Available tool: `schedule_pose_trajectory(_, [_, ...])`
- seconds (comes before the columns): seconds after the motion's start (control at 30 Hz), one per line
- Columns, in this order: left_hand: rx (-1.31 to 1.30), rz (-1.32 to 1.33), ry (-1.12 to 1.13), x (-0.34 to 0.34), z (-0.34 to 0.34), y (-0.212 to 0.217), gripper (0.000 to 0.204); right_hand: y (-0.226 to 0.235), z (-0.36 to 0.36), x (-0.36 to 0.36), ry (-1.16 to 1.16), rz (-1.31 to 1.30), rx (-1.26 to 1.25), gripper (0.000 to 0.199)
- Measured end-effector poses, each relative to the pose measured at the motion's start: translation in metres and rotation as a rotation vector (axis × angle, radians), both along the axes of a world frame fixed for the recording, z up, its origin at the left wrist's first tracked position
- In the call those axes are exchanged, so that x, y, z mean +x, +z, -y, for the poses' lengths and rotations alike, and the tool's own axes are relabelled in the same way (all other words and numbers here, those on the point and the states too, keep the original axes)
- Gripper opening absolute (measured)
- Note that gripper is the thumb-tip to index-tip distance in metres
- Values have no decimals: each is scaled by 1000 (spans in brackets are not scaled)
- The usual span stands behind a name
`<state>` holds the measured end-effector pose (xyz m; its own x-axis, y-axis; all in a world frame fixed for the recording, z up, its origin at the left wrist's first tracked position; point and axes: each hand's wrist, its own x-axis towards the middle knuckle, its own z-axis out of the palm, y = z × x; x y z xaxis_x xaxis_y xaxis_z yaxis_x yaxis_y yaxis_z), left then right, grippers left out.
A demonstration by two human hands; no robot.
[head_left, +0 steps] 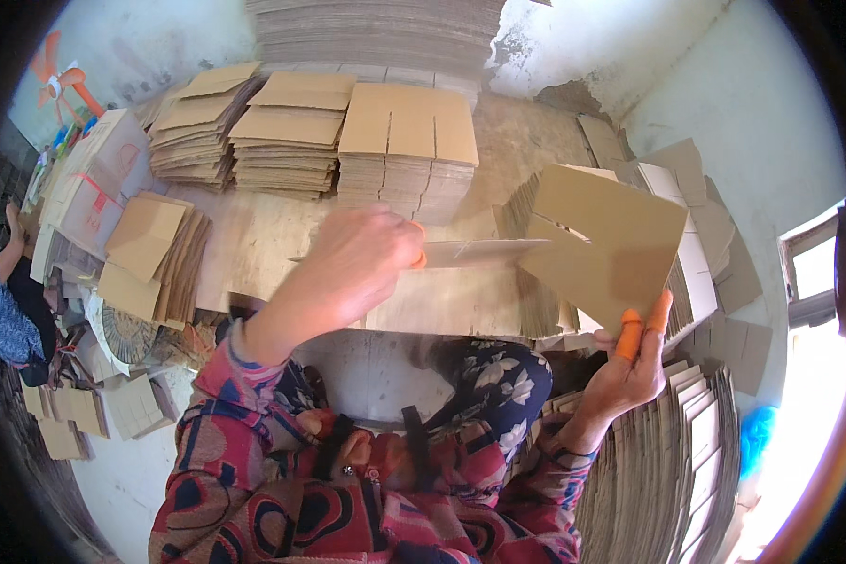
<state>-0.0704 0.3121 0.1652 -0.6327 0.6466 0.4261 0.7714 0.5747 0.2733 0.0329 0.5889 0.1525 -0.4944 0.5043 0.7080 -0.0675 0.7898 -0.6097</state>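
My left hand (357, 258) is closed over the table, pinching a thin cardboard piece (484, 252) seen nearly edge-on. Its far end reaches the slotted cardboard sheet (620, 235); whether the two touch or interlock, I cannot tell. That sheet is tilted up on the right, its lower edge gripped by my right hand (630, 371). Orange covers sit on fingers of both hands, those on the right (632, 334) showing plainly. Behind the left hand stands a neat stack of slotted cardboard (409, 127).
More cardboard stacks (287, 132) line the wooden table's (254, 235) back, with another (155, 249) at left. Upright cardboard sheets (658, 470) fill the space by my right arm. A white box (94, 188) and an orange fan (56, 85) stand left. Another person (14, 301) is at the far left.
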Motion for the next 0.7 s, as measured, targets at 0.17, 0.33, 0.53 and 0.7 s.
schedule_pose_trajectory(0.17, [-35,282,101,-8,-13,-86,1,40,10,6,143,92,-15,39])
schedule_pose_trajectory(0.33, [-14,246,113,-6,-22,-99,2,47,11,-1,283,152,115,38])
schedule_pose_trajectory(0.53, [7,283,118,-5,-22,-102,6,44,26,-9,479,443,-99,53])
schedule_pose_trajectory(0.7, [-48,285,135,-8,-23,-107,6,32,24,-17,583,467,-50,45])
